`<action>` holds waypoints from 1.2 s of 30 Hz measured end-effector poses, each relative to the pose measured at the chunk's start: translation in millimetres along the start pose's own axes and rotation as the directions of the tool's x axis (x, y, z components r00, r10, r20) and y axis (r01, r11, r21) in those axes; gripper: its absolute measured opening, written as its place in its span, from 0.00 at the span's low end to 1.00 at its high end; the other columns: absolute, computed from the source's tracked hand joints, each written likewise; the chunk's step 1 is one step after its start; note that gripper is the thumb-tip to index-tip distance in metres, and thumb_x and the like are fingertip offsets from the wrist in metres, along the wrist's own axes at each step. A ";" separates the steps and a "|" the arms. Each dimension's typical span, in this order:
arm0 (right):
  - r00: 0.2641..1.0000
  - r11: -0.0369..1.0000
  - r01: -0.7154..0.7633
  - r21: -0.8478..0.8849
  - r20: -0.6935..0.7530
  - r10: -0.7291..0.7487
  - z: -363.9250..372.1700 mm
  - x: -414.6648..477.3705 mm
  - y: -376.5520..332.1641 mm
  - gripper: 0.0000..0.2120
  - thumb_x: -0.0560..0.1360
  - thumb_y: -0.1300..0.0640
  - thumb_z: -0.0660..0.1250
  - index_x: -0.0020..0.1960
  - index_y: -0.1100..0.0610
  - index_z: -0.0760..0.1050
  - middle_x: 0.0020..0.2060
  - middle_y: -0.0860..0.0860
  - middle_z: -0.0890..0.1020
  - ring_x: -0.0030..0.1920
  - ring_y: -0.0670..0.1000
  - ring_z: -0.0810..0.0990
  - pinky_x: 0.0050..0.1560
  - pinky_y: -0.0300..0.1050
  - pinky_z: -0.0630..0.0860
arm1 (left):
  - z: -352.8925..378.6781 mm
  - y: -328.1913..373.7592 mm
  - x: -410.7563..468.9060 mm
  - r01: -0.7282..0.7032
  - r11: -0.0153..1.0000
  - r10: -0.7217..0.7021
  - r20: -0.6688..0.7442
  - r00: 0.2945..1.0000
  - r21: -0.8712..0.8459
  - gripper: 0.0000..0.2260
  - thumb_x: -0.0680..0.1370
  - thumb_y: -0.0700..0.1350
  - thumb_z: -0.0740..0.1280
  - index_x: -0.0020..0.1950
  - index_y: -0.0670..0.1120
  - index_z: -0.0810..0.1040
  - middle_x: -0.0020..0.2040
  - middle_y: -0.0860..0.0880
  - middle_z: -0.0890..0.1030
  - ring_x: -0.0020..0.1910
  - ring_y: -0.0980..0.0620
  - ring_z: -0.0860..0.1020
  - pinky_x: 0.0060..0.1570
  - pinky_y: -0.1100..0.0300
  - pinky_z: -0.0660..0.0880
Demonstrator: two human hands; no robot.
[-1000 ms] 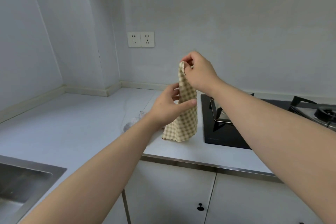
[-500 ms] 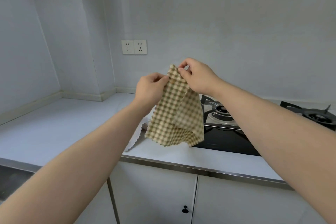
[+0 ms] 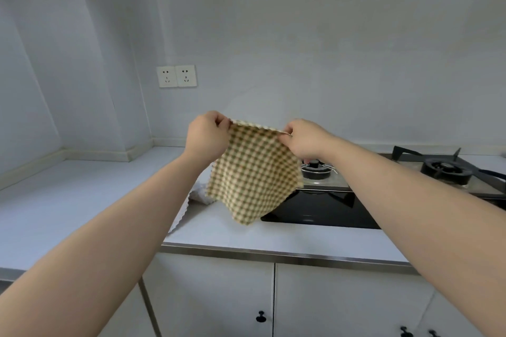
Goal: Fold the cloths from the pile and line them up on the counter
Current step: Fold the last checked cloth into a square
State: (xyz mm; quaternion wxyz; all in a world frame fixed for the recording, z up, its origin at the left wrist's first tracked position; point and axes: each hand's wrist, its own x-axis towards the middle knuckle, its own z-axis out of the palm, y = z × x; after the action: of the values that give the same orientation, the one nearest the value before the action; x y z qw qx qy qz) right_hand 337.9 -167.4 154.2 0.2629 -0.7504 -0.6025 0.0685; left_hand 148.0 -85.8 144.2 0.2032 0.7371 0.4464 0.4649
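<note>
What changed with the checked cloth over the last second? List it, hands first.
The left hand slid up from the middle of the checked cloth to its top edge and now pinches the corner opposite the right hand. The hands drew apart, so the cloth went from a narrow hanging bunch to an open sheet. Unchanged: the right hand's pinch on its corner, the white cloth on the counter.
</note>
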 end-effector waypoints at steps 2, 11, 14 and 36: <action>1.000 0.999 -0.025 -0.033 -0.001 0.025 2.1 1.7 4.4 0.08 0.84 0.53 0.59 0.53 0.57 0.72 0.39 0.54 0.76 0.29 0.56 0.78 0.25 0.41 0.72 | 3.1 1.0 0.4 0.080 0.991 -0.077 0.038 0.996 -0.104 0.09 0.84 0.42 0.58 0.48 0.42 0.76 0.41 0.48 0.78 0.34 0.50 0.77 0.29 0.62 0.73; 0.997 0.977 -0.040 -0.211 -0.078 0.024 -1.3 4.5 13.0 0.18 0.74 0.69 0.59 0.60 0.62 0.79 0.59 0.58 0.80 0.56 0.59 0.80 0.52 0.46 0.79 | 12.6 -5.3 2.6 0.013 0.999 0.000 0.315 0.949 -0.038 0.12 0.78 0.38 0.66 0.58 0.52 0.76 0.43 0.48 0.75 0.34 0.52 0.72 0.28 0.63 0.70; 0.988 0.965 -0.068 -0.253 -0.153 0.029 -1.1 6.7 17.0 0.16 0.72 0.69 0.60 0.55 0.61 0.80 0.57 0.58 0.78 0.56 0.59 0.78 0.55 0.51 0.79 | 17.5 -5.0 2.5 -0.106 0.993 0.086 0.295 0.952 0.050 0.09 0.77 0.53 0.71 0.48 0.48 0.79 0.33 0.55 0.74 0.29 0.54 0.71 0.26 0.65 0.68; 0.891 0.925 0.325 -0.195 0.391 -0.230 68.6 -65.6 61.1 0.17 0.76 0.62 0.61 0.62 0.49 0.75 0.43 0.46 0.80 0.39 0.45 0.75 0.40 0.43 0.69 | -32.1 -105.6 -103.7 0.076 0.997 -0.074 0.465 0.882 0.013 0.09 0.82 0.45 0.65 0.43 0.51 0.80 0.36 0.47 0.78 0.32 0.54 0.77 0.33 0.66 0.75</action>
State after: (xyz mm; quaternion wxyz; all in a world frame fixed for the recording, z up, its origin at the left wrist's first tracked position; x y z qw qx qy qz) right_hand 344.8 -216.0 52.5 0.0559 -0.6578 -0.7459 0.0884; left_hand 53.0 -122.6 32.0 0.3240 0.8086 0.4116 0.2680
